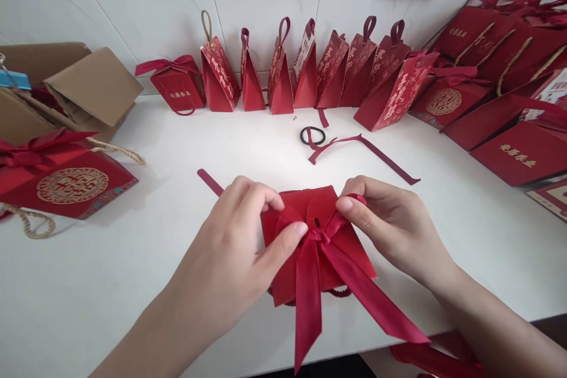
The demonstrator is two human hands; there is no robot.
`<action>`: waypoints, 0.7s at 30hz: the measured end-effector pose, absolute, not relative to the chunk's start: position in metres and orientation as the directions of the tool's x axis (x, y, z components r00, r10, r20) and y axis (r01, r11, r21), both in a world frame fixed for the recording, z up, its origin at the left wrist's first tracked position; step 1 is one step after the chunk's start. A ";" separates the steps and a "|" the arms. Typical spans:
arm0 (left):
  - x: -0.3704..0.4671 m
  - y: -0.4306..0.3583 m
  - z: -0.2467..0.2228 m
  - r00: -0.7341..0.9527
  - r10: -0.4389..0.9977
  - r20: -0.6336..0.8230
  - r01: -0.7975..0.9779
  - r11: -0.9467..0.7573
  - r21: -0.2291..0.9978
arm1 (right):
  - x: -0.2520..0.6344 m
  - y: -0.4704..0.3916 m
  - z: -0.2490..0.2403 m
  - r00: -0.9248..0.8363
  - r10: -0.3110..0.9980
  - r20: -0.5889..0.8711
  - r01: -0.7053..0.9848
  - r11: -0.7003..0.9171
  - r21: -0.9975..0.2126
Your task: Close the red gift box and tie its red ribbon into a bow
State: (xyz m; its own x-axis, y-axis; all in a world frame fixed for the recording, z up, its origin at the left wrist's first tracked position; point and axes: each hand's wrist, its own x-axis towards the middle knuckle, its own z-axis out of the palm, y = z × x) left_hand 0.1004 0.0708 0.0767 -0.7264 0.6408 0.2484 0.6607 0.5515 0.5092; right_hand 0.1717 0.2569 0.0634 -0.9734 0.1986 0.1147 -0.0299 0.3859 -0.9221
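A red gift box (354, 254) sits near the front edge of the white table, with a dark red satin ribbon (309, 283) tied in a knot on its top. Two ribbon tails hang toward me past the table's edge. My right hand (392, 224) pinches a ribbon loop at the box's right side between thumb and fingers. At the left of the knot, my left hand (248, 236) has its thumb and fingers closed around the other loop, which is partly hidden by the hand.
Several red boxes (280, 91) stand in a row along the tiled wall. Loose ribbon strips (385, 157) and a black ring (302, 137) lie behind the gift box. An open cardboard box (100, 85) and a red bag (106, 184) are at left; several red bags (509, 153) crowd the right.
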 end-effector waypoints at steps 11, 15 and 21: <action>0.109 0.068 0.075 -0.778 0.590 0.218 0.584 0.548 0.600 | 0.174 0.257 0.061 -0.971 0.211 0.110 -0.019 0.393 -0.920; 0.111 0.064 0.069 -0.810 0.549 0.206 0.527 0.528 0.666 | 0.175 0.258 0.060 -0.974 0.206 0.096 -0.007 0.393 -0.919; 0.114 0.059 0.064 -0.814 0.565 0.135 0.454 0.473 0.755 | 0.176 0.261 0.060 -0.974 0.213 0.082 0.014 0.415 -0.910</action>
State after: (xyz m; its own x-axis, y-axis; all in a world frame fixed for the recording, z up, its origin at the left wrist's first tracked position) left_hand 0.1144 0.0592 0.0637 -0.8141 0.5649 0.1348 0.4536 0.4734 0.7551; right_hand 0.1763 0.2607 0.0602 -0.9737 0.2127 0.0821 0.0140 0.4150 -0.9097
